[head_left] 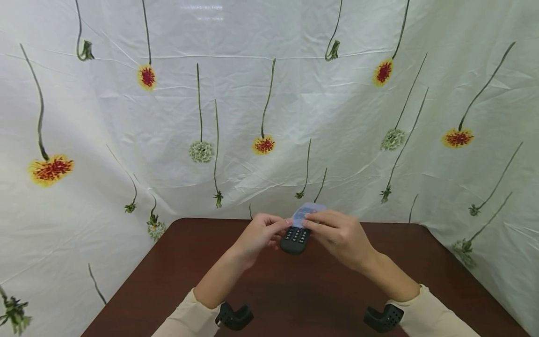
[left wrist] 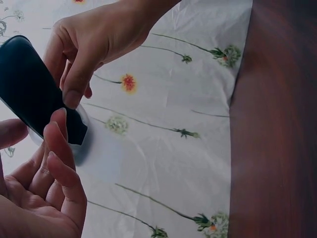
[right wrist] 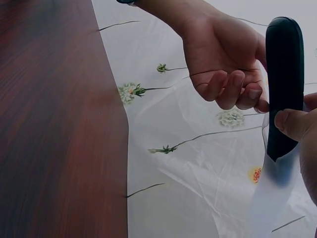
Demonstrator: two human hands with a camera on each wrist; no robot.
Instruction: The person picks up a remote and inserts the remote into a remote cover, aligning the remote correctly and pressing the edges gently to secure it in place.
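Observation:
A dark remote control (head_left: 294, 241) with rows of light-marked keys is held up between both hands. A translucent bluish plastic sleeve (head_left: 304, 213) covers its far end, and the keys at the near end are bare. My left hand (head_left: 262, 234) pinches the left side at the sleeve's edge, thumb on top. From the right, my right hand (head_left: 338, 236) grips the sleeved part between thumb and fingers. Both wrist views show the remote's plain dark back (left wrist: 32, 74), with the sleeve (right wrist: 272, 198) blurred and hanging past one end.
Below the hands lies a dark reddish-brown table (head_left: 290, 295). A white cloth (head_left: 236, 107) printed with flowers hangs behind it and along both sides. Each wrist wears a black band mount (head_left: 233, 317) over a cream sleeve.

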